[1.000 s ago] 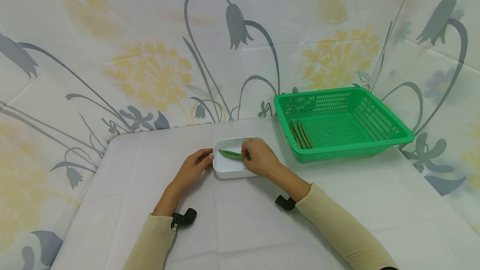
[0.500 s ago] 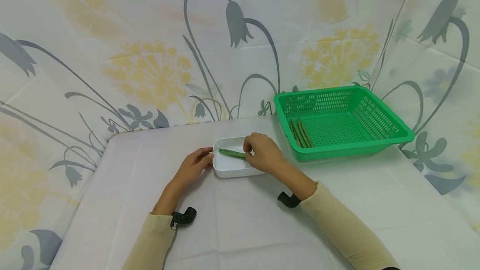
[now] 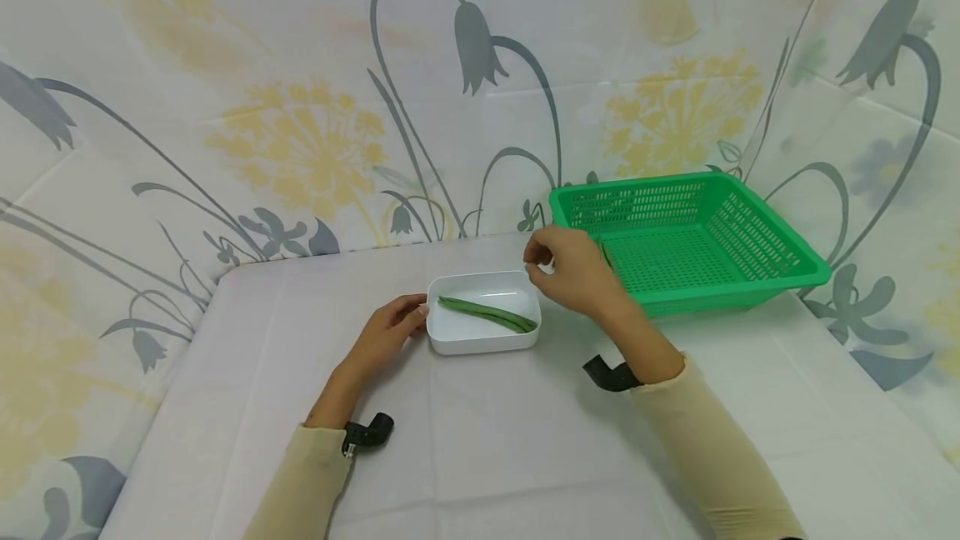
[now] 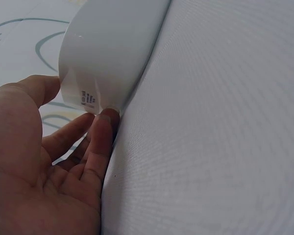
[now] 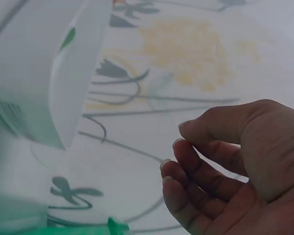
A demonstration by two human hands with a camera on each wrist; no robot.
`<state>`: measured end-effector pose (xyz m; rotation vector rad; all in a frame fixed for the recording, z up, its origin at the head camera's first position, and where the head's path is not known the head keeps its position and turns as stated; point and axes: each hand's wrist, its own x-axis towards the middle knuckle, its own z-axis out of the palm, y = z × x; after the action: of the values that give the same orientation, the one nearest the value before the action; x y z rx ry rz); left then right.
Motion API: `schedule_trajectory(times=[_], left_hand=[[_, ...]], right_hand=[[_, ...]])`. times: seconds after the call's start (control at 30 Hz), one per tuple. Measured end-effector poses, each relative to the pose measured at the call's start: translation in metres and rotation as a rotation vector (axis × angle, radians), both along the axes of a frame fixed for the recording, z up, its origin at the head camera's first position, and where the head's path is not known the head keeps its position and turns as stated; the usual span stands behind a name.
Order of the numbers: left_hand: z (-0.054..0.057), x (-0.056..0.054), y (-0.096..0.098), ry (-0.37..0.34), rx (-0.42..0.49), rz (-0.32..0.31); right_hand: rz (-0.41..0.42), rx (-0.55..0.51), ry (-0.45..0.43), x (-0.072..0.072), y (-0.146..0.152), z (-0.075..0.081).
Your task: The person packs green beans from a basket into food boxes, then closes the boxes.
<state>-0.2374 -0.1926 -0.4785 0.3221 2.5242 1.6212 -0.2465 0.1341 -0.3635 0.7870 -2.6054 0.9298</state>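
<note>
Slim green beans [image 3: 487, 312] lying slantwise, side by side, inside white rectangular dish [image 3: 483, 346]

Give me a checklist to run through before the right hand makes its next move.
1. White dish upright on the table: ok.
2. Left hand steadying it: ok, thumb and fingers touch its left end.
3. Green beans inside the dish: ok, lying lengthwise, slightly slanted.
4. Right hand free: ok, holding nothing and apart from the dish.
5. Basket upright: ok.
6. Number of beans in the basket: cannot tell, the right hand and arm block the view.
</note>
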Motion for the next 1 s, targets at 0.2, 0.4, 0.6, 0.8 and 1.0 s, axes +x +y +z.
schedule_trajectory(times=[0.2, 0.4, 0.6, 0.8, 1.0], left_hand=[[0.000, 0.001, 0.001, 0.005, 0.009, 0.002], [-0.003, 0.000, 0.000, 0.012, 0.018, 0.002], [-0.003, 0.000, 0.000, 0.012, 0.010, 0.002], [-0.001, 0.001, 0.001, -0.002, 0.009, 0.000], [-0.002, 0.000, 0.001, -0.012, 0.014, -0.003]], right_hand=[[-0.064, -0.040, -0.005, -0.012, 0.029, 0.006], [-0.113, -0.034, -0.065, -0.018, 0.058, 0.010], [-0.180, -0.024, -0.182, -0.023, 0.082, 0.010], [-0.229, 0.020, -0.280, -0.027, 0.101, 0.005], [-0.251, 0.093, -0.340, -0.032, 0.113, -0.002]])
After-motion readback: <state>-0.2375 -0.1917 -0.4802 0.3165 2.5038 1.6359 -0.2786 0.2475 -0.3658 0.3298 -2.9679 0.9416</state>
